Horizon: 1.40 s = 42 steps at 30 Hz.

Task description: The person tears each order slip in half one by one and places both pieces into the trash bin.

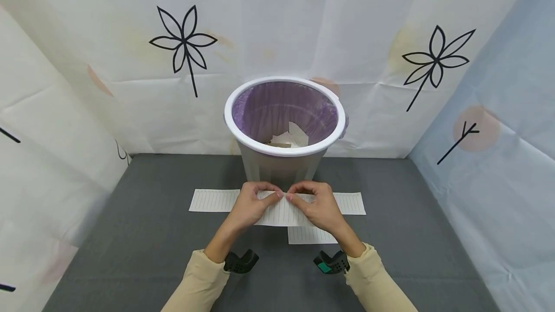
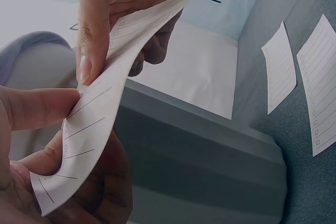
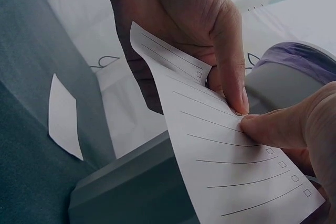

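Observation:
A strip of lined paper [image 1: 282,213] with small checkboxes along one edge is held up between both hands. My left hand [image 1: 253,202] pinches its upper edge near the middle, thumb in front and fingers behind. Right beside it, my right hand [image 1: 318,206] pinches the same edge, the two thumb tips almost meeting. In the left wrist view the paper strip [image 2: 100,108] bends in a curve, and the right wrist view shows its lined face [image 3: 226,156] toward the wearer.
Behind the hands stands a grey bin [image 1: 282,162] with a white rim and purple liner, paper pieces [image 1: 290,137] inside. More lined strips lie on the dark grey table [image 1: 143,244]: one at left [image 1: 214,200], one at right [image 1: 351,203], one nearer [image 1: 310,236]. Patterned cloth walls surround the table.

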{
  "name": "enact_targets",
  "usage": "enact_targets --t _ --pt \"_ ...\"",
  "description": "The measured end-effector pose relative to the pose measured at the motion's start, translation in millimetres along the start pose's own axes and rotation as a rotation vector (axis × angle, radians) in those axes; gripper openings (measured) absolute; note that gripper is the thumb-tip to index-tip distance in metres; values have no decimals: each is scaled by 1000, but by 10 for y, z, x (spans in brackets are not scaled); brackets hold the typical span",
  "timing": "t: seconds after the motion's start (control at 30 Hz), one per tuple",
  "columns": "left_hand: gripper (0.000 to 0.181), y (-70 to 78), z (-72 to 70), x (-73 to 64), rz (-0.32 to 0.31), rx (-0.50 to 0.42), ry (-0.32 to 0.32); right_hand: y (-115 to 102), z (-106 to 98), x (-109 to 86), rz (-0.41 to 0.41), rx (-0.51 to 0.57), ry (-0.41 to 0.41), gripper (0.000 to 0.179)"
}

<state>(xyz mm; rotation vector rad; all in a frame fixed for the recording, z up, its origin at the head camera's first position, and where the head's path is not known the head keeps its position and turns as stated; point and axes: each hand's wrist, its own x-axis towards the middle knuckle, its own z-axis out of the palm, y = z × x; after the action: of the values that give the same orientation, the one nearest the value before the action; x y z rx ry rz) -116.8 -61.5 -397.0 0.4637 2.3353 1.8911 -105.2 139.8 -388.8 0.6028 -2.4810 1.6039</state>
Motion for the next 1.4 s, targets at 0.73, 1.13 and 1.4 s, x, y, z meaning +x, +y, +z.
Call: enact_targets --t 0.73,1.13,1.4 --pt "18 54 -6 36 -125 -134 -13 31 37 3 -54 23 69 9" --pt "18 67 -9 33 -163 -133 32 36 64 4 -96 33 104 4" --pt "16 15 -12 41 -146 -119 86 15 64 3 -140 69 129 5"
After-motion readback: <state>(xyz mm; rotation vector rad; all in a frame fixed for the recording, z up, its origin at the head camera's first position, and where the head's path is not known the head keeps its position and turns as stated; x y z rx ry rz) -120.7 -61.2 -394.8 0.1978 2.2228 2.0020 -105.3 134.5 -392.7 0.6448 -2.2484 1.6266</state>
